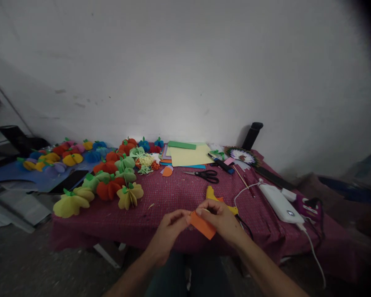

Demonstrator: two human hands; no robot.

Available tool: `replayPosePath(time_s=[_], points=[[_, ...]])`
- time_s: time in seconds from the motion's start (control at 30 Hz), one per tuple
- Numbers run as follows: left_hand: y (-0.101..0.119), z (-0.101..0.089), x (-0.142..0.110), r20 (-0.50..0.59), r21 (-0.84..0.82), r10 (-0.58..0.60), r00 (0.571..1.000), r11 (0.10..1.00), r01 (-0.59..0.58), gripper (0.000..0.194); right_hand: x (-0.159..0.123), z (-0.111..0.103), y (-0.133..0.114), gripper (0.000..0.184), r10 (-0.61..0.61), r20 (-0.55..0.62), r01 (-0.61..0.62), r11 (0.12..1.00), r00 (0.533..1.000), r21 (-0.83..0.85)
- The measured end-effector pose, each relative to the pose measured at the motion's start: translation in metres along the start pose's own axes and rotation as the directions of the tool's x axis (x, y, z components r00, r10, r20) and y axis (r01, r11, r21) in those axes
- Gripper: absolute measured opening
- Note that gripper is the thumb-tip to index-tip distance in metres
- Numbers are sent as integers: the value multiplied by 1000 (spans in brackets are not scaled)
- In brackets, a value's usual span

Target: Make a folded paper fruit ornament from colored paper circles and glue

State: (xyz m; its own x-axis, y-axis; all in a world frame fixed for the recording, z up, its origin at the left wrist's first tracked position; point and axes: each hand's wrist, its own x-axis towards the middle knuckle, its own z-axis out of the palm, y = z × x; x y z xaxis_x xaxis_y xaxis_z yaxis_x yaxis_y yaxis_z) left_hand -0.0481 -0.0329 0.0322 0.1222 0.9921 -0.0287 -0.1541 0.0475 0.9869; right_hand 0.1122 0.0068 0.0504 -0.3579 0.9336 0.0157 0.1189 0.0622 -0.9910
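Both hands meet at the front edge of the cloth-covered table, holding a small orange piece of paper (pixel 204 226). My left hand (pixel 171 227) pinches its upper left corner between thumb and fingertips. Along the top edge, the thumb and fingers of my right hand (pixel 222 218) close on the same paper, which hangs down toward my lap. Just behind my right hand lies a yellow glue gun (pixel 210 193), partly hidden by it. Black-handled scissors (pixel 206 175) rest on the cloth farther back.
Several paper pumpkins (pixel 109 187) crowd the left side. Coloured paper sheets (pixel 190 156) lie against the wall beside paper shreds (pixel 146 162). A box cutter (pixel 221 163) is at back right. A white power bank (pixel 281 203) with cables and a purple power strip (pixel 309 209) occupy the right.
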Motion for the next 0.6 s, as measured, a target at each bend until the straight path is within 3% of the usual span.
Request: replayPosePath(time_s=[0.13, 0.37, 0.6], points=[[4, -1, -1, 12, -146, -72, 997, 987, 72, 37, 1, -1, 2, 24, -5, -52, 7, 999, 999, 45], [-3, 6, 4, -92, 35, 12, 996, 999, -9, 22, 3, 5, 8, 24, -30, -42, 30, 1000, 999, 2], [-8, -4, 8, -120, 35, 19, 993, 999, -15, 23, 4, 3, 12, 25, 1, 46, -1, 1000, 999, -10]])
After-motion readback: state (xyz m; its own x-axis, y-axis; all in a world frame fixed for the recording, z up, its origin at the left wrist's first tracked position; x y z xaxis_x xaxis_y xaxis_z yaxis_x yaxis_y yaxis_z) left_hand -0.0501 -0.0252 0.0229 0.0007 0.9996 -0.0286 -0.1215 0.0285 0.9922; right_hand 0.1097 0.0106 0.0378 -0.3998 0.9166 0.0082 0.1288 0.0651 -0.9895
